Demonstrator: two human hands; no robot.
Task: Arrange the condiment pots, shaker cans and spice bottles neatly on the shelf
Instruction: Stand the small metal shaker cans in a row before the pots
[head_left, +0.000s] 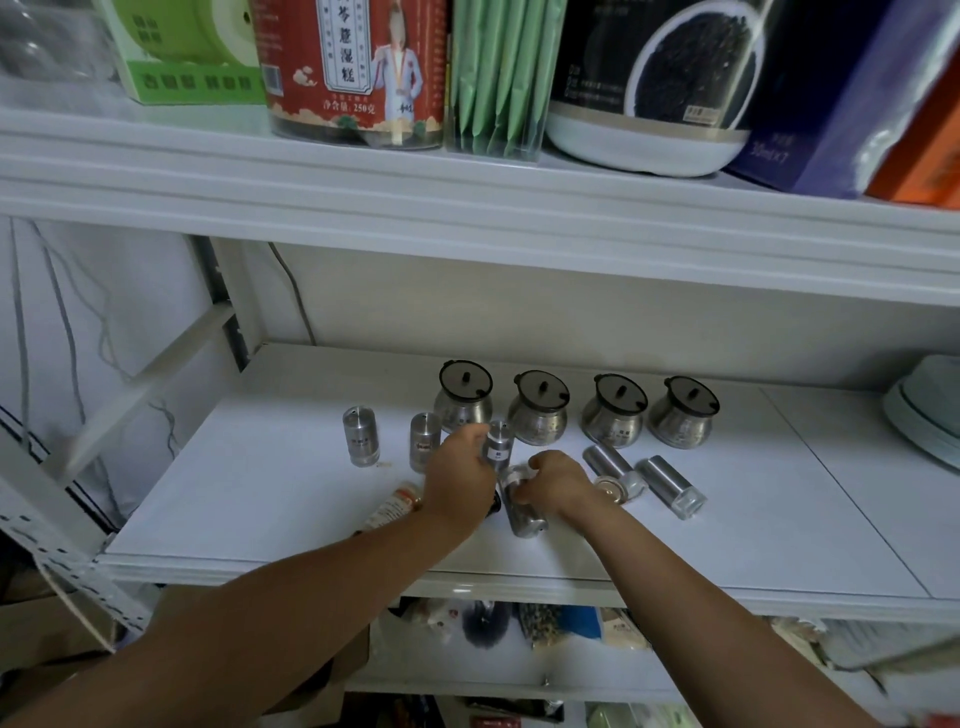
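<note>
On the middle shelf (249, 509), at centre frame, the step in hand looks like standing the steel shaker cans in a row in front of the 4 condiment pots (538, 410), which already stand side by side along the back. The left hand (460, 478) has its fingers curled round an upright shaker can (500, 444), just in front of the 2 leftmost pots; whether that can rests on the shelf or is lifted, I cannot tell. The right hand (556, 486) is clamped on the clear-capped end of a lying can (525, 519) just beside it, so the 2 hands sit close together. To do this well, I judge the upright can should go down in line with the 2 standing cans (360, 436) at the left, evenly spaced and clear of the pots. The lying one is better tipped up by its body than by its cap, which might come loose. Right of the hands, 2 toppled cans (670, 486) lie on their sides, and a labelled spice bottle (392, 512) lies partly under the left forearm, not yet sorted.
</note>
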